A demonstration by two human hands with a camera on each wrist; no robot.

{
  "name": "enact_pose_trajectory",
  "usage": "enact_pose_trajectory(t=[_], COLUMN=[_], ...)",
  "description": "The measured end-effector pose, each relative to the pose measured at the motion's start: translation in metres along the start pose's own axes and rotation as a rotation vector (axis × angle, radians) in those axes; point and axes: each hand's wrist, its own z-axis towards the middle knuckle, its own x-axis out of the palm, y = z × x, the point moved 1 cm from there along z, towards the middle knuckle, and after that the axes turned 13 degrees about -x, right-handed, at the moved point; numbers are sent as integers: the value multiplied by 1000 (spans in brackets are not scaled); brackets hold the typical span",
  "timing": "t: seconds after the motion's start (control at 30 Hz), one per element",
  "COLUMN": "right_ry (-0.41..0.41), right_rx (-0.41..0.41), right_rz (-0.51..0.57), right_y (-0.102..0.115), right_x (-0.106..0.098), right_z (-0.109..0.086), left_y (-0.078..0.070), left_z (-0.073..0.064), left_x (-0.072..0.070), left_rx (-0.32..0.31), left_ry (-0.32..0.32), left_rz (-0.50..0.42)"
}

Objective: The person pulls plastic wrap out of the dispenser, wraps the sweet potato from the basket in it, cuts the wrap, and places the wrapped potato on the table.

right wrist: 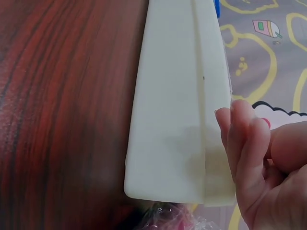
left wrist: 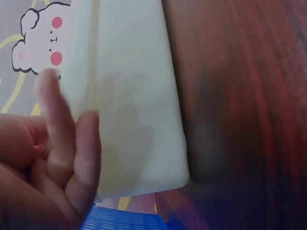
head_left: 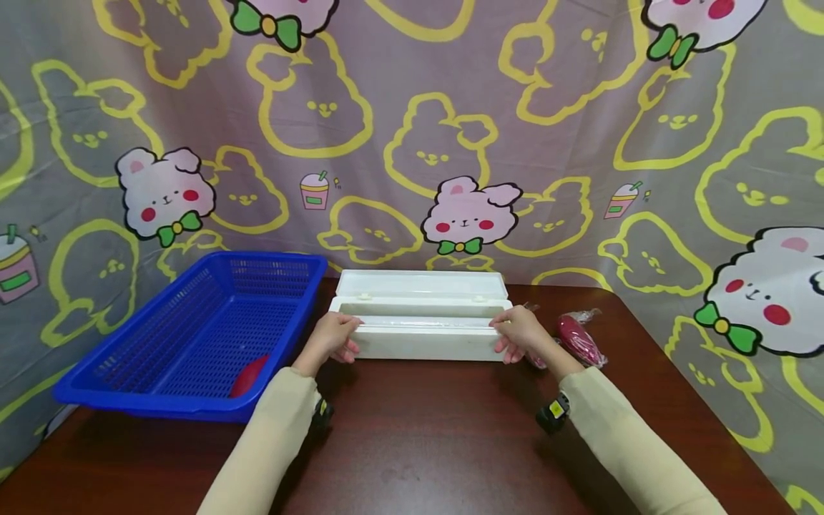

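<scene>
Working remotely, I have my left hand (head_left: 332,336) and right hand (head_left: 520,332) pinching clear film (head_left: 425,322) at opposite ends of the open white box (head_left: 425,345) on the table (head_left: 418,429), seemingly to spread tension evenly.

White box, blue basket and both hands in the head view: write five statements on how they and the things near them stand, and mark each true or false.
1. The white box has its lid open. True.
2. A red object lies in the blue basket. True.
3. The blue basket stands to the right of the white box. False: it stands to the left.
4. Both hands are at the right end of the white box. False: the left hand is at its left end, the right hand at its right end.
5. A reddish item in clear wrapping lies on the table, right of the white box. True.
</scene>
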Motion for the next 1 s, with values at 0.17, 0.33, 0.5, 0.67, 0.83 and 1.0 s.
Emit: enact_pose_trajectory(t=[0.17,0.33,0.5,0.67,0.83,1.0], right_ry=[-14,-23,-34,-74,-124,-167], right_rx=[15,36,33,26,2,-17], right_rz=[-26,-66,-84,-63,-35,33], right_y=[4,10,15,16,17,16], right_x=[1,-1,-1,1,1,0], right_z=[5,7,8,10,13,16], left_y=[-4,-7,-13,-22,-24,-24], left_z=[2,2,0,1,3,4], left_x=[-1,-1,-1,1,1,-1], left_rx=[23,39,47,46,47,71], left_ry=[-84,-139,-240,-348,-379,-374], left_rz=[83,187,357,449,378,287])
